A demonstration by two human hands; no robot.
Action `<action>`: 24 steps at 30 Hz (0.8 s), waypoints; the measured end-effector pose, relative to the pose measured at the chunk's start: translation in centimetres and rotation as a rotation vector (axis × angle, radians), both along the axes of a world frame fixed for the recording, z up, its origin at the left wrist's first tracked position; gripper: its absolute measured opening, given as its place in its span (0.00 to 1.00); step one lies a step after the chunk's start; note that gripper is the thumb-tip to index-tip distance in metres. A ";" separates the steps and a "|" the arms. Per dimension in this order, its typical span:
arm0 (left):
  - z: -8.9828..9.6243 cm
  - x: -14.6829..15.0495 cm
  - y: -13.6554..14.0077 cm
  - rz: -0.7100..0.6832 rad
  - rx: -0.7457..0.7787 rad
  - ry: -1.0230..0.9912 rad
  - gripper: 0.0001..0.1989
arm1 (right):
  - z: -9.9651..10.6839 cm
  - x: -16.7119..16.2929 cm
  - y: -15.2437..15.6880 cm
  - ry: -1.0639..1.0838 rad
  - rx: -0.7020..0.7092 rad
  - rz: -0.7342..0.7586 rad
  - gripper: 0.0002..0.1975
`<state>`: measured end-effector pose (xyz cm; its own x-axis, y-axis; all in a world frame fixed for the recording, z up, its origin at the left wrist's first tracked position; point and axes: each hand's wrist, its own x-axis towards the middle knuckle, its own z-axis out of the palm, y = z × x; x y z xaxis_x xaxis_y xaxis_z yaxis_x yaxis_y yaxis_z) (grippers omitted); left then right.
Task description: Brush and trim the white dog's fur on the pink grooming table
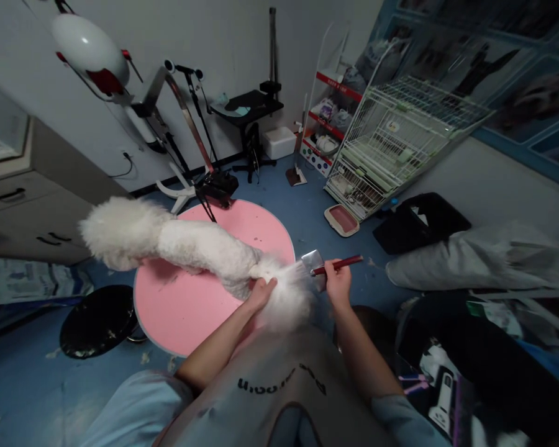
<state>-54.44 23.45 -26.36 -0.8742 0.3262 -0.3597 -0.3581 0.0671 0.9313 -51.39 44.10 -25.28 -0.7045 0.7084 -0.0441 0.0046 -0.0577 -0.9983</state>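
A white fluffy dog [205, 248] stands along a round pink grooming table [186, 310], its fuller-coated end at the left and its closely trimmed back in the middle. At the near right end, long loose fur [286, 304] puffs out over the table's edge. My left hand [261, 293] is closed on this fur, thumb on top. In my right hand [338, 282] is a slicker brush [338, 264] with a dark red handle and a square metal head. Strands of fur stretch from the dog to the brush head, slightly blurred.
A grooming-arm post base [218, 186] stands at the table's far edge. Behind are a white dryer [90, 53], a small black table [246, 107] and a wire cage [391, 143]. A black stool [97, 320] is at left; a dark bin of tools [442, 385] at right.
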 end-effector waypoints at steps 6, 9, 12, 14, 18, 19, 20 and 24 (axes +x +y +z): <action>-1.5 -0.3 -0.3 -0.035 0.092 0.077 0.28 | 0.3 -1.3 2.6 -0.169 -0.065 0.123 0.18; -2.3 -0.4 -0.5 0.012 0.084 0.125 0.31 | 0.7 -1.7 4.4 -0.054 0.030 -0.169 0.16; -2.6 -0.4 -0.2 0.024 0.158 0.021 0.34 | 1.0 -1.5 4.0 -0.091 0.035 0.054 0.16; -2.5 -0.3 0.2 0.064 0.239 -0.049 0.37 | 1.4 -1.5 4.0 -0.181 0.060 0.225 0.16; -2.5 0.0 0.8 0.191 0.356 -0.110 0.39 | 2.4 -1.7 5.6 -0.139 0.174 -0.128 0.13; -2.6 0.1 1.0 0.230 0.343 -0.123 0.38 | 2.6 -1.6 5.6 -0.117 0.190 -0.146 0.13; -2.7 0.2 1.2 0.271 0.322 -0.129 0.37 | 2.8 -1.5 5.2 -0.105 0.194 -0.094 0.13; -2.8 0.3 1.5 0.362 0.235 -0.067 0.28 | 2.9 -1.5 2.9 -0.161 0.137 0.295 0.13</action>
<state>-54.13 24.93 -29.17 -0.9245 0.0825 -0.3723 -0.3798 -0.2852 0.8800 -52.87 46.99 -22.38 -0.8711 0.4829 -0.0896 0.1584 0.1037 -0.9819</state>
